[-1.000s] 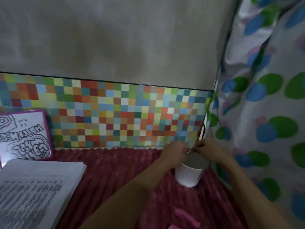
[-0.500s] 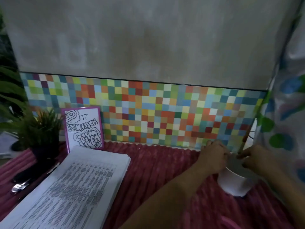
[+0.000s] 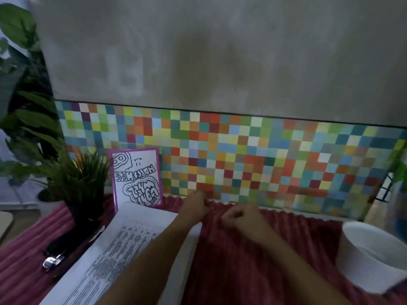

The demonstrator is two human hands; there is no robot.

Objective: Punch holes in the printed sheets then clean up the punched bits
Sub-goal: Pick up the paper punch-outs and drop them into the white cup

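Observation:
A thick stack of printed sheets [image 3: 123,249] lies on the red ribbed cloth [image 3: 253,260] at the left. My left hand [image 3: 196,208] hovers at the stack's far right corner, fingertips bunched together near the cloth. Just to its right, my right hand [image 3: 240,219] is over the cloth with its fingers curled in. Nothing shows in either hand; any punched bits are too small and blurred to make out. A white paper cup [image 3: 370,256] stands at the right edge, apart from both hands. A black tool with a metal part [image 3: 54,258], perhaps the punch, lies left of the stack.
A small potted plant [image 3: 81,183] and a purple-framed doodle card [image 3: 136,177] stand behind the stack against the coloured mosaic wall [image 3: 264,164]. Larger leaves [image 3: 19,95] fill the far left. A black wire rack [image 3: 384,190] is at the far right.
Both hands left the rim of the white cup and moved left to the cloth beside the stack. The view swung left, so the cup now sits at the right edge.

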